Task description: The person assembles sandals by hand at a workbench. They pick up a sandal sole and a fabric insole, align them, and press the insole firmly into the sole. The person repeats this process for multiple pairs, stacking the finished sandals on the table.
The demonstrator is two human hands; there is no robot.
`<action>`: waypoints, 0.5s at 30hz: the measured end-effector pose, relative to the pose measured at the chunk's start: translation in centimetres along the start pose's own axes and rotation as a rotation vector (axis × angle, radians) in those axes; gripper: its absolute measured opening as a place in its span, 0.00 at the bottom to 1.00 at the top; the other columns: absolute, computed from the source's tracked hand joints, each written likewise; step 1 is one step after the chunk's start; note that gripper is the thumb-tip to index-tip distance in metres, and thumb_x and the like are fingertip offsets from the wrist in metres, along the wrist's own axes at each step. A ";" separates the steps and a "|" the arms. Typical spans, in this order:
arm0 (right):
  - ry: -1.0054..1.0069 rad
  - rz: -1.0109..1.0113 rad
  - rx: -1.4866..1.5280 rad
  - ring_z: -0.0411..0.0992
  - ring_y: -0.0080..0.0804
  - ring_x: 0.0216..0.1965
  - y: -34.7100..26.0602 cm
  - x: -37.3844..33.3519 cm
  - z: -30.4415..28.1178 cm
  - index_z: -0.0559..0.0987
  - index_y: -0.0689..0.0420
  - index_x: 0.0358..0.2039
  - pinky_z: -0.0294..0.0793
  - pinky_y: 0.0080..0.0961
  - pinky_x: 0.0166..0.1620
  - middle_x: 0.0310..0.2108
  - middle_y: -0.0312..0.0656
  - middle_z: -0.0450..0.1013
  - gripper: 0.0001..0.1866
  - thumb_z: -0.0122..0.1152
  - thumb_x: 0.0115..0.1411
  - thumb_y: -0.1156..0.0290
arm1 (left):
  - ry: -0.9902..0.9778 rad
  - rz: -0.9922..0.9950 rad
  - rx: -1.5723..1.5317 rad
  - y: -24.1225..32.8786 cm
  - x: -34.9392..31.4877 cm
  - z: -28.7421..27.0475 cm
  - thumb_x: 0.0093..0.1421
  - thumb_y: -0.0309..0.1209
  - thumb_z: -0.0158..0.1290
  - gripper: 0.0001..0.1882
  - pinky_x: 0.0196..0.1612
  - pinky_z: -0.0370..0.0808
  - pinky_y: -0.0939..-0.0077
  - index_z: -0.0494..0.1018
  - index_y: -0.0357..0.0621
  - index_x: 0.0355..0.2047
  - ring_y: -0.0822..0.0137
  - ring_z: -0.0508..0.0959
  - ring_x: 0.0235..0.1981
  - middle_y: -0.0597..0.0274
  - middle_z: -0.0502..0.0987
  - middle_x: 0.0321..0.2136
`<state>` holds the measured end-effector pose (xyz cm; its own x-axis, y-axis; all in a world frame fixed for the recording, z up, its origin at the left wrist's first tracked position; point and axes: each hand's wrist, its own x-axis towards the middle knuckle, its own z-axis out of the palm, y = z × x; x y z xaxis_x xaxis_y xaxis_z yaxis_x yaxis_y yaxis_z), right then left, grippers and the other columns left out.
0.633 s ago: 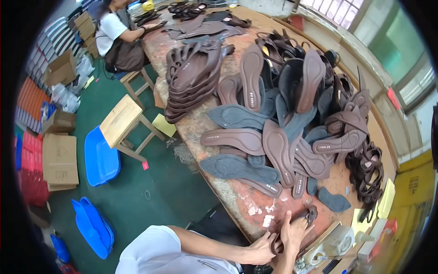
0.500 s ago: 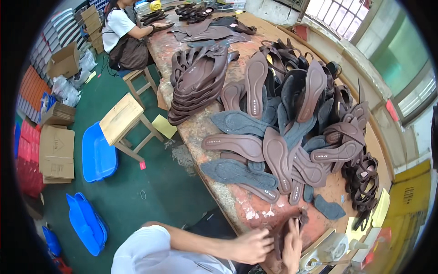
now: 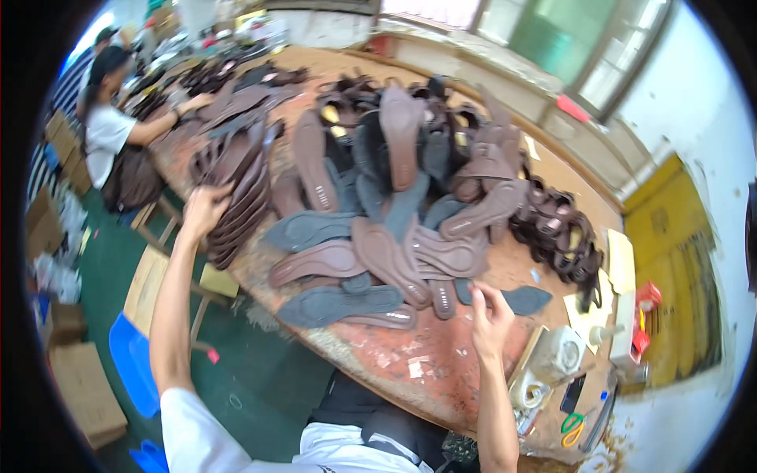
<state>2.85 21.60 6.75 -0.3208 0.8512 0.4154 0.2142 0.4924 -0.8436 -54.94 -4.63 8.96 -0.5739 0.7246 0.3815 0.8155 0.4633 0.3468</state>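
Note:
My left hand (image 3: 206, 209) reaches to the near side of a nested stack of brown strappy sandals (image 3: 236, 225), its fingers bent around the edge of one of them. My right hand (image 3: 490, 319) hovers in front of the insole pile, fingers apart and loosely curled, with nothing visible in it. Beside its fingertips lies a dark grey insole (image 3: 526, 300), partly hidden. More insoles spread across the pile: a brown one (image 3: 390, 264) with a smooth side up and a grey felt-like one (image 3: 341, 306) at the near edge.
Black strapped shoes (image 3: 556, 236) are heaped at the right. A glue container (image 3: 556, 351), scissors (image 3: 573, 430) and a phone (image 3: 573, 393) lie on the near right of the table. A co-worker (image 3: 110, 130) sits far left. A wooden stool (image 3: 147, 289) and blue tub (image 3: 132, 366) stand on the floor.
The brown shoe piece I held near the table's front edge has left that spot. My left hand has moved far left to the sandal stack; the right has risen toward the insoles. The view has turned.

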 end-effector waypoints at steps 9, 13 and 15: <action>-0.107 -0.564 -1.090 0.53 0.58 0.78 7.6 15.1 2.5 0.78 0.45 0.66 0.54 0.59 0.76 0.80 0.51 0.52 0.26 0.58 0.68 0.68 | -0.084 0.054 0.143 4.7 -5.6 -2.0 0.73 0.24 0.49 0.20 0.74 0.61 0.50 0.77 0.37 0.64 0.37 0.67 0.70 0.48 0.73 0.69; -0.116 -0.489 -1.011 0.61 0.53 0.73 7.7 14.9 0.8 0.83 0.52 0.53 0.56 0.59 0.76 0.71 0.51 0.66 0.19 0.63 0.60 0.71 | -0.044 -0.237 0.425 14.1 -9.5 -2.7 0.69 0.30 0.56 0.24 0.76 0.59 0.44 0.76 0.31 0.62 0.37 0.63 0.74 0.43 0.71 0.69; 0.087 -0.585 -0.827 0.67 0.49 0.69 7.3 14.4 -0.8 0.84 0.54 0.53 0.60 0.58 0.74 0.64 0.49 0.73 0.22 0.63 0.56 0.75 | 0.272 0.002 0.262 17.9 -10.4 -0.8 0.68 0.28 0.57 0.22 0.73 0.62 0.43 0.77 0.32 0.61 0.37 0.66 0.71 0.43 0.74 0.67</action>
<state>0.55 37.60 6.82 -0.5186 0.4302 0.7389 0.6269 0.7790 -0.0136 -34.47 -4.30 11.90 -0.5427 0.5798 0.6077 0.7875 0.6028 0.1281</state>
